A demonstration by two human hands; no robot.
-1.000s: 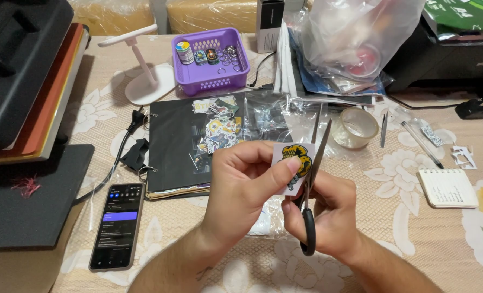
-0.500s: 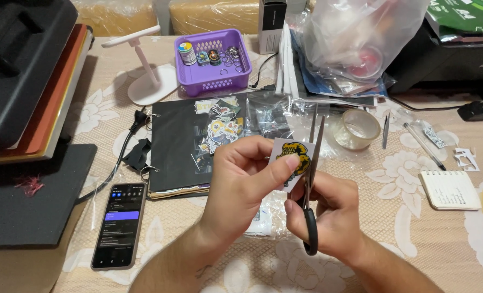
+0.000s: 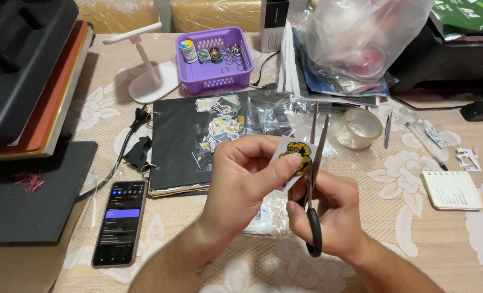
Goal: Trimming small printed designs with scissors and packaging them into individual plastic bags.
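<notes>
Head view: left hand (image 3: 247, 182) pinches a yellow-and-black sticker (image 3: 294, 159) above the desk (image 3: 415, 239), just in front of a black binder (image 3: 179, 144). Right hand (image 3: 333, 217) grips black-handled scissors (image 3: 313, 184), blades slightly parted and upright against the sticker's right edge.

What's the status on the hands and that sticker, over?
Left hand pinching yellow sticker. Right hand working black-handled scissors, blades alongside sticker's edge. Nothing blocking.

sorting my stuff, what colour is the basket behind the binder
Purple, seen in the head view: the basket is a slotted plastic one.
</notes>
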